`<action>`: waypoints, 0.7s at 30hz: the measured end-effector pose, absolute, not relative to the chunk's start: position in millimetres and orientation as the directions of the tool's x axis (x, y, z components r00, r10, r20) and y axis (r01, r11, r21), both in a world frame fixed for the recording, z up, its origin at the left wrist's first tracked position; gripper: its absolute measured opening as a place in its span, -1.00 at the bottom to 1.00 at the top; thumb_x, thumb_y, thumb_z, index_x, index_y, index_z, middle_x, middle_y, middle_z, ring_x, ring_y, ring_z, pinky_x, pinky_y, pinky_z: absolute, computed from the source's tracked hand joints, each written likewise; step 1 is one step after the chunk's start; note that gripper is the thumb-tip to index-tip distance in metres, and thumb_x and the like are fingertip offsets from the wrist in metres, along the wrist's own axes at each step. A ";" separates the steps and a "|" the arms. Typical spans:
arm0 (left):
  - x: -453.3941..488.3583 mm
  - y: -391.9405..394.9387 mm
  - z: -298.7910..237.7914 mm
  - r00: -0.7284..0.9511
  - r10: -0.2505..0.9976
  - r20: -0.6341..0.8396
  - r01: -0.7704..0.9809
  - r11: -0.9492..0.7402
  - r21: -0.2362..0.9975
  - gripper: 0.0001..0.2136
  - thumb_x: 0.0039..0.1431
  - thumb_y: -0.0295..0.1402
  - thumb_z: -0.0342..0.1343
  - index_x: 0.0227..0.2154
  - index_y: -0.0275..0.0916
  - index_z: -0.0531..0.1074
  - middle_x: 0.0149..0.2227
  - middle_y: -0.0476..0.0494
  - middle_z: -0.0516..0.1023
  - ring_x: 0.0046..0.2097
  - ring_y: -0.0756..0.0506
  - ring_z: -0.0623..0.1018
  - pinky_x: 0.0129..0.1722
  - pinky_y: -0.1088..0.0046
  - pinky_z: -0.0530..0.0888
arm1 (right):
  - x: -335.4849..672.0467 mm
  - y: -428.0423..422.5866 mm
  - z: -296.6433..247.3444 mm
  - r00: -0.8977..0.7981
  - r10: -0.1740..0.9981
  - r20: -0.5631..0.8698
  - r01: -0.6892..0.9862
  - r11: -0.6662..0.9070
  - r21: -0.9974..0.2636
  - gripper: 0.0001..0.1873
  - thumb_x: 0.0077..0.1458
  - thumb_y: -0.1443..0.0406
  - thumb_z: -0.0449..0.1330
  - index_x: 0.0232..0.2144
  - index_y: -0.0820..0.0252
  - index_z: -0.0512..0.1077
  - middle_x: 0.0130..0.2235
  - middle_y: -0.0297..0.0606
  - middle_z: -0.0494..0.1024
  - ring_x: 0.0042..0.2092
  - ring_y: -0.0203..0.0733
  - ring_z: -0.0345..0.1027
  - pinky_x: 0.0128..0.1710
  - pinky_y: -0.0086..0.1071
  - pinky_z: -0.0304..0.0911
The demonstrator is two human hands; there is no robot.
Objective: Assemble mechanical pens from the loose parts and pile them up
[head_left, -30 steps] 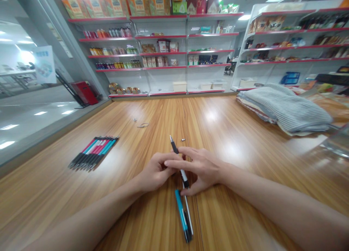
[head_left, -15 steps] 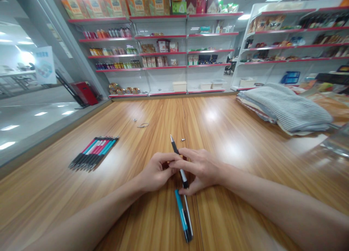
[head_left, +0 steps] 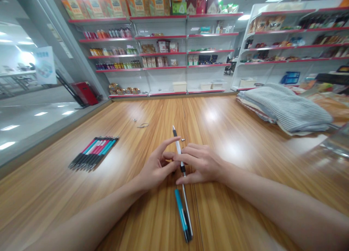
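Note:
A white-barrelled pen [head_left: 178, 147] with a black grip and silver tip points away from me between my hands. My left hand [head_left: 156, 167] pinches it with the thumb and folded fingers, while the index finger stretches along the barrel. My right hand [head_left: 203, 163] has its fingers closed around the pen from the other side, partly hiding it. Below my hands lies a blue pen barrel [head_left: 180, 209] with a black end and clip. Beside it runs a thin white rod [head_left: 187, 205], perhaps a refill. A small silver cone-shaped piece [head_left: 183, 139] rests just beyond my right fingers.
To the left, several pens [head_left: 94, 152] with pink, white and blue barrels lie in a row. Farther back are a thin looped piece [head_left: 143, 125] and a tiny metal part [head_left: 135, 120]. Folded striped cloth [head_left: 286, 105] sits at the right, near a clear container [head_left: 339, 140].
The white-barrelled pen has slid forward, away from me, through my fingers. My left index finger has straightened and moved up along it; my right thumb has shifted slightly forward.

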State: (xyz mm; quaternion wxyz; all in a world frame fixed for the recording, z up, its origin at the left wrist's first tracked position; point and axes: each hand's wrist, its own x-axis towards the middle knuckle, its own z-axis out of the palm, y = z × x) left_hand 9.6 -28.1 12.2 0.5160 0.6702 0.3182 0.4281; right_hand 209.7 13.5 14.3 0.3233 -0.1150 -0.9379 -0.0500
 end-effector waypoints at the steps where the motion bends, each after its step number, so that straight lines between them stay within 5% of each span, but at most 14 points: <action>1: 9.6 -28.1 13.1 0.426 0.873 0.237 -0.009 -0.257 0.966 -0.40 0.19 -0.35 0.11 0.24 -0.14 -0.01 -0.43 -0.01 0.44 -0.50 0.09 0.33 -0.55 0.64 0.24 | 210.2 14.1 13.8 -0.749 0.172 0.640 0.253 0.967 0.036 -0.40 0.08 -0.10 0.12 -0.03 0.26 0.36 -0.37 -0.23 0.43 -0.29 -0.18 0.27 -0.32 -0.35 0.20; 7: 7.4 -24.5 12.6 0.368 0.891 0.267 0.021 -0.295 0.955 -0.47 0.20 -0.36 0.09 0.20 -0.15 0.07 -0.33 -0.07 0.48 -0.51 0.11 0.33 -0.55 0.64 0.25 | 212.9 13.2 14.9 -0.680 0.109 0.725 0.348 0.918 0.189 -0.43 0.02 -0.18 0.10 -0.37 0.22 0.46 -0.52 -0.30 0.29 -0.41 -0.22 0.10 -0.43 -0.34 0.04; 11: 6.6 -21.5 10.8 0.331 0.898 0.289 0.014 -0.311 0.950 -0.54 0.21 -0.37 0.07 0.15 -0.18 0.13 -0.34 -0.08 0.49 -0.51 0.10 0.34 -0.56 0.63 0.25 | 212.6 11.1 20.1 -0.646 0.070 0.760 0.389 0.887 0.250 -0.47 0.07 -0.09 0.14 -0.65 0.20 0.30 -0.55 -0.31 0.23 -0.42 -0.24 0.05 -0.41 -0.34 -0.02; 21: 6.8 -21.7 10.6 0.335 0.896 0.292 0.027 -0.319 0.947 -0.59 0.20 -0.37 0.07 0.10 -0.19 0.17 -0.34 -0.08 0.47 -0.48 0.08 0.37 -0.55 0.62 0.26 | 219.2 10.6 24.6 -0.681 0.156 0.715 0.405 0.895 0.190 -0.56 0.28 0.11 -0.02 -0.57 0.21 0.27 -0.58 -0.39 0.24 -0.52 -0.34 0.07 -0.49 -0.36 -0.14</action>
